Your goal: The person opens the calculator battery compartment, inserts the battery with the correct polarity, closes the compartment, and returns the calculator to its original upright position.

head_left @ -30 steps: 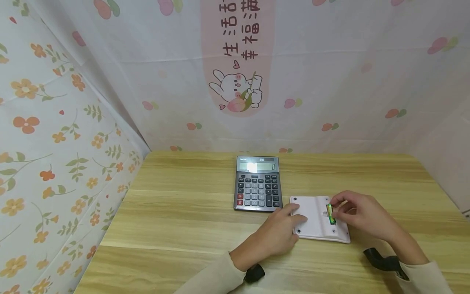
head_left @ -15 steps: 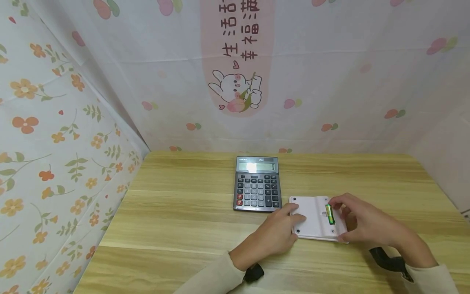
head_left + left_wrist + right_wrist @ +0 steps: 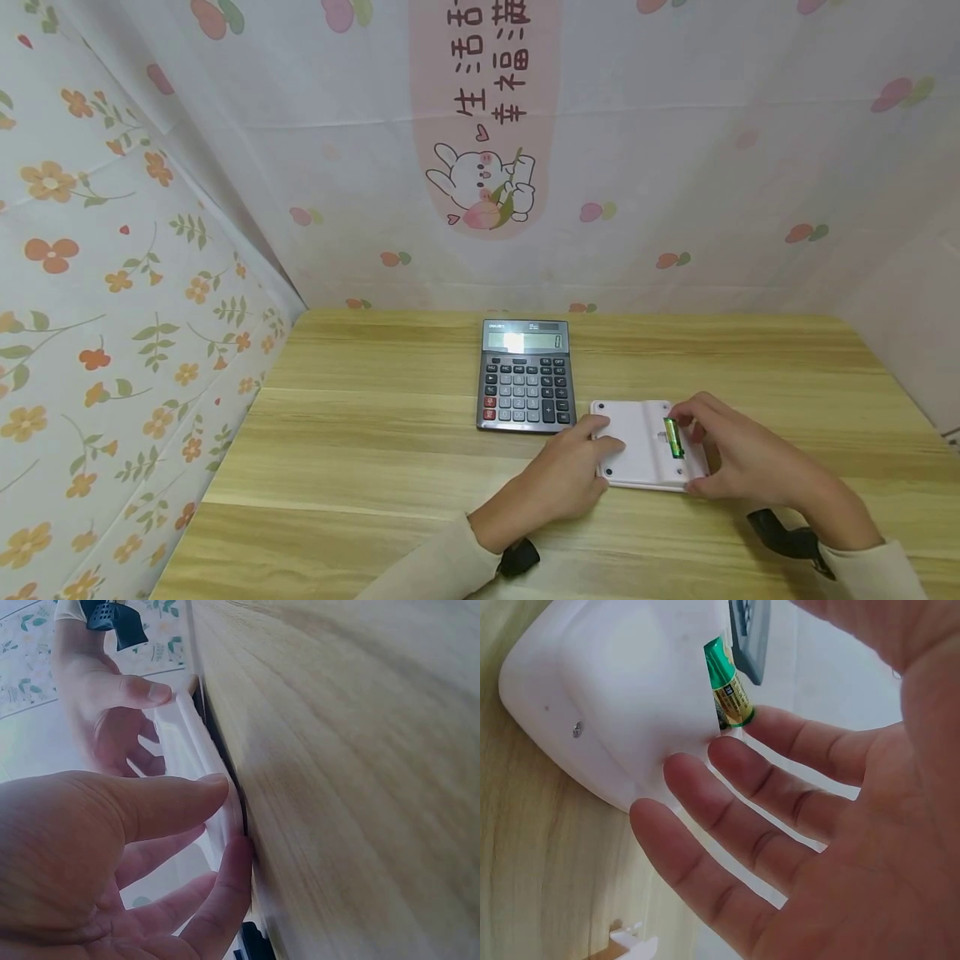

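Note:
A white calculator (image 3: 636, 442) lies face down on the table, its back showing dark rubber feet. A green and gold battery (image 3: 674, 438) sits in the uncovered slot on that back, and one end stands out in the right wrist view. My left hand (image 3: 564, 473) grips the calculator's left end, thumb along the near edge in the left wrist view. At the other end, my right hand (image 3: 738, 454) has its thumb on the near right corner and bent fingers over the back. The index fingertip (image 3: 765, 724) touches the battery's end.
Just left of the white calculator, a grey calculator (image 3: 527, 377) lies face up, showing 0. A small white plastic piece (image 3: 634, 943) lies on the wooden table (image 3: 360, 450) beside my right hand. Patterned cloths hang behind (image 3: 675, 167) and along the left (image 3: 150, 333).
My right hand had thumb and fingertips together at the battery; now it has spread, with the thumb at the calculator's near right corner. The battery lies flatter in the slot. My left hand stays put.

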Demonstrator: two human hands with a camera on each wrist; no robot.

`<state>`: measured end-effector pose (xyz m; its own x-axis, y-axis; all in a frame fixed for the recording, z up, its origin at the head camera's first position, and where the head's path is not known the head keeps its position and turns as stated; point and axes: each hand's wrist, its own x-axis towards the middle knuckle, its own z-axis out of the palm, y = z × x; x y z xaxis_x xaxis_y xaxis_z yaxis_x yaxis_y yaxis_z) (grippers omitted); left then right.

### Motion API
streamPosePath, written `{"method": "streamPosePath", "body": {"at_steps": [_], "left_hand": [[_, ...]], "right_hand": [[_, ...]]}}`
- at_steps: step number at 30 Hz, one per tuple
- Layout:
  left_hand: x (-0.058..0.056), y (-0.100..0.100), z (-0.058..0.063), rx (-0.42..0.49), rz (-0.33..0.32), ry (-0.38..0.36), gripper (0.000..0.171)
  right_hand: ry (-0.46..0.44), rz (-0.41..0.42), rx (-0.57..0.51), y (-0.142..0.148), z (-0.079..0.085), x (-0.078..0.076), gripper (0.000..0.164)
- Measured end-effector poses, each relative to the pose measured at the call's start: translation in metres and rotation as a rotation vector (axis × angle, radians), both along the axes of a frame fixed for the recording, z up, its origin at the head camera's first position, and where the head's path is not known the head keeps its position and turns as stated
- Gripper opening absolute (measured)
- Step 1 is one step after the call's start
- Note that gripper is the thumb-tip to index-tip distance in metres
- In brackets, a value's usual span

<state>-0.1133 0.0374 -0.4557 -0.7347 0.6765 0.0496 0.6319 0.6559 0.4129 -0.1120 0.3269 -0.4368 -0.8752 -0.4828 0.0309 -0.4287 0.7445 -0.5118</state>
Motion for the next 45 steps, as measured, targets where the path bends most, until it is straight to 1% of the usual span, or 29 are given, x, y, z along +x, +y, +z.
{"method": "streamPosePath", "body": {"at_steps": [6,11,17,23,26,40,45], "left_hand": [[0.0003,0.0006,0.0004,0.000,0.009,-0.020,0.048],[-0.0001,0.0007,0.0003,0.005,0.006,-0.012,0.048],[0.0004,0.0003,-0.0002,0.011,0.004,-0.003,0.047],[0.0008,0.0000,0.0002,0.012,0.004,-0.009,0.046],[0.0006,0.0002,0.0004,0.009,0.003,-0.009,0.047],[0.0001,0.0005,-0.0004,0.003,0.003,-0.008,0.047],[0.0004,0.0008,-0.0014,0.000,0.000,0.006,0.048]], "right_hand": [[0.027,0.004,0.014,-0.0012,0.0010,0.0002,0.081],[0.044,0.010,0.007,-0.0010,0.0018,0.0008,0.080],[0.050,0.003,0.022,-0.0009,0.0030,0.0003,0.078],[0.109,0.023,0.039,0.0003,0.0029,0.0001,0.075],[0.123,0.025,0.050,0.0008,0.0034,0.0002,0.074],[0.122,0.013,0.104,-0.0001,0.0067,0.0009,0.074],[0.126,0.007,0.125,-0.0019,0.0078,0.0020,0.075]]}}
